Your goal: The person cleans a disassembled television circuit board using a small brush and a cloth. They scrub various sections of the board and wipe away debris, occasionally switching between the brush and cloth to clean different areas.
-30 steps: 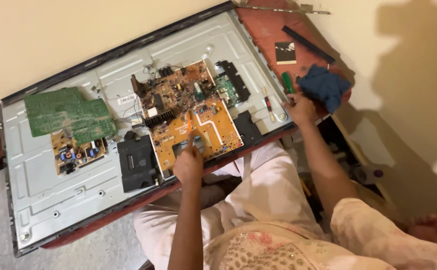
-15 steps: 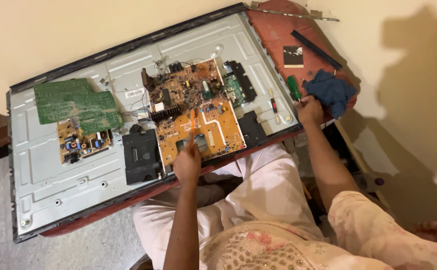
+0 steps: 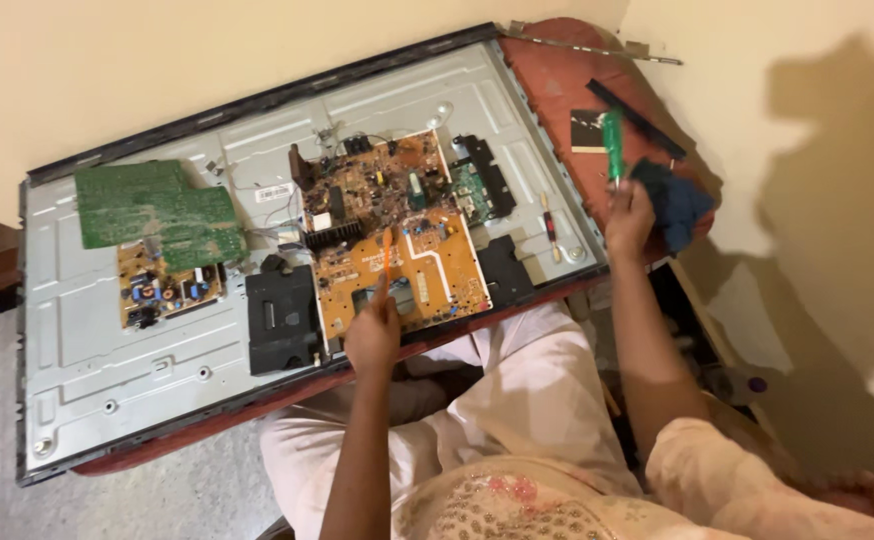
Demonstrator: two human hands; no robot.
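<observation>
Pale cloth of my trousers [image 3: 517, 400] fills the space nearest me, my knees tucked under the near edge of the opened flat-panel television [image 3: 87, 350] that lies face down across them. My left hand [image 3: 373, 335] rests over the near edge of the large orange circuit board [image 3: 427, 265], fingers closed around a thin orange tool [image 3: 387, 252] whose tip stands up over the board's copper-coloured traces. Just left of that hand sits a black square module [image 3: 282, 320] on the grey metal back panel. Farther out to the right, my right hand [image 3: 629, 215] is lifted past the panel's right edge, closed around the shaft of a green-handled screwdriver [image 3: 613, 140] that points upward. Touching that hand's far side is a dark blue cloth [image 3: 675, 200], lying on a red cushioned surface [image 3: 557, 85]. Beyond the orange board, toward the far left, a green circuit board [image 3: 152, 210] tilts over a smaller orange board [image 3: 162, 290]. A black strip [image 3: 637, 118] lies on the red surface near the wall.
</observation>
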